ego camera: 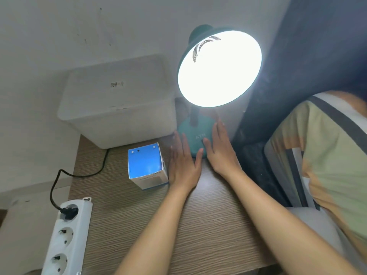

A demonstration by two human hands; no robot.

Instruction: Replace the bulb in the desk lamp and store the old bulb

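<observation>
A teal desk lamp stands at the back of the wooden desk, its shade (219,68) tilted toward me and glowing so bright that the bulb inside is washed out. Its round base (195,133) carries a dark switch. My left hand (183,165) lies flat and open on the desk, fingers reaching the base's left edge. My right hand (219,153) rests open on the base's right side, with its thumb on or next to the switch. A blue and white bulb box (146,165) stands upright just left of my left hand.
A white plastic storage bin (119,108) sits at the back left against the wall. A white power strip (66,237) lies at the desk's left edge with the lamp's black cord (59,175) plugged in. A dark chair and my torso are on the right.
</observation>
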